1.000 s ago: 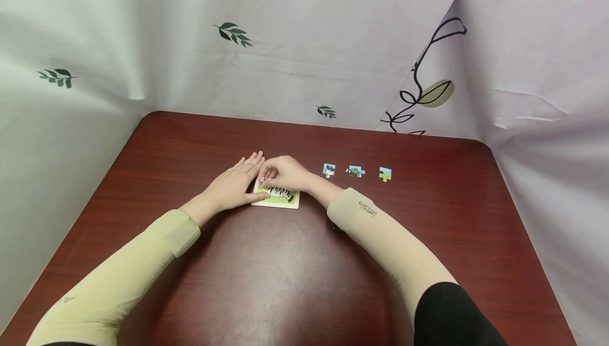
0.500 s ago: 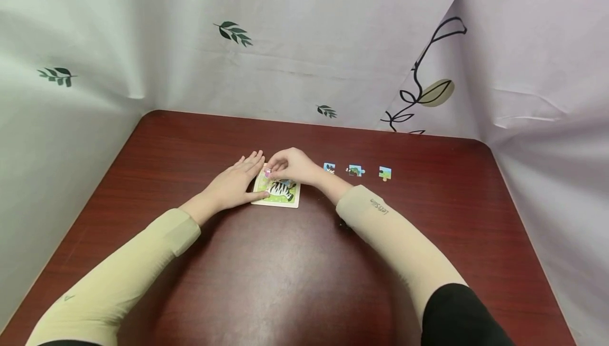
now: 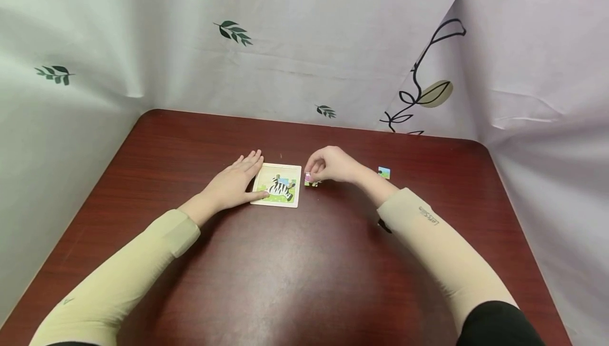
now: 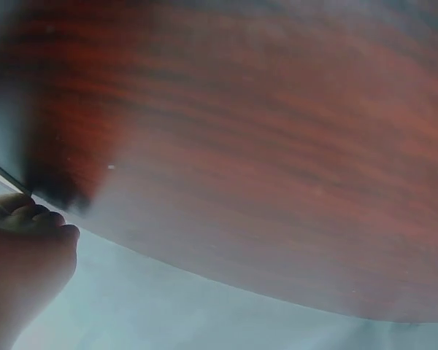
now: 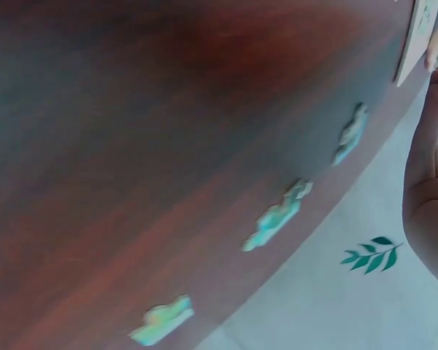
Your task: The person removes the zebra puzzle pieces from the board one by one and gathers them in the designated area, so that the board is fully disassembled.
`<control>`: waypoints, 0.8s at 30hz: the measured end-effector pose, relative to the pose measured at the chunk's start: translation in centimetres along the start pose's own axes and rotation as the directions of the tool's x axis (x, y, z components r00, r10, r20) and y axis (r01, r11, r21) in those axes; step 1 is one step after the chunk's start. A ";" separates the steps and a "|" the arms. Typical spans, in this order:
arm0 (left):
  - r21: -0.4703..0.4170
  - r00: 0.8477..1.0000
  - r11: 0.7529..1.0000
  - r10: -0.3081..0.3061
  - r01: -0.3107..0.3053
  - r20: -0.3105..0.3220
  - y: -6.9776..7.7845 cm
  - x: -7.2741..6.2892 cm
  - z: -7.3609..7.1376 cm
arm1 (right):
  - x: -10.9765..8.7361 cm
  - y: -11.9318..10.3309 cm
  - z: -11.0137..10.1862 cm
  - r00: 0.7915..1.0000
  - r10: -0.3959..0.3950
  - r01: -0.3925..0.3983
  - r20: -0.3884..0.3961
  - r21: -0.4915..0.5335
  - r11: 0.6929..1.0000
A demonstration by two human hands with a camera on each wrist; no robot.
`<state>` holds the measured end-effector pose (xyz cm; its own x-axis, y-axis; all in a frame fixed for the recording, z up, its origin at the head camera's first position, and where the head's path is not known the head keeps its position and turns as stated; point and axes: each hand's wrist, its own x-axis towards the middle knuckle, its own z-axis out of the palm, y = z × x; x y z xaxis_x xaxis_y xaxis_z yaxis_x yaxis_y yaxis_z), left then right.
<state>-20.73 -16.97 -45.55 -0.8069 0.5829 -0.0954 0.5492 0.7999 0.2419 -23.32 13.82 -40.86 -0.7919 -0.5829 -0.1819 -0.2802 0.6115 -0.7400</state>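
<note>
A square jigsaw tray with a partly filled zebra picture lies on the table. My left hand rests flat at its left side, fingers spread and thumb over the lower picture. Just right of the tray, my right hand pinches a small pink-and-green puzzle piece between thumb and fingers. In the right wrist view, the tray's edge shows beyond that hand. The left wrist view catches only part of the left hand.
Three loose puzzle pieces lie in a row: a near one, a middle one and a far one. In the head view the right hand and arm hide most of them, leaving one piece visible. White cloth hangs behind the table.
My right hand has lifted the pink piece out from the tray's upper left and carried it rightward, past the tray's edge. The left hand stays in place.
</note>
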 end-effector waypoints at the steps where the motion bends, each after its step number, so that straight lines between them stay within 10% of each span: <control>1: 0.003 1.000 1.000 0.001 -0.001 -0.002 0.0 0.0 0.0 | -0.3 0.2 -0.1 1.000 0.005 -0.005 0.001 -0.004 1.000; 24: 0.007 0.999 1.000 0.003 -0.003 -0.035 0.5 -0.4 0.4 | -3.3 3.4 0.7 0.996 -0.033 0.013 -0.088 -0.220 0.975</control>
<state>-20.05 -16.78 -45.75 -0.8124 0.5799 -0.0605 0.5529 0.7992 0.2358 -21.29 17.46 -43.20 -0.8267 -0.5538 -0.0996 -0.4034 0.7066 -0.5814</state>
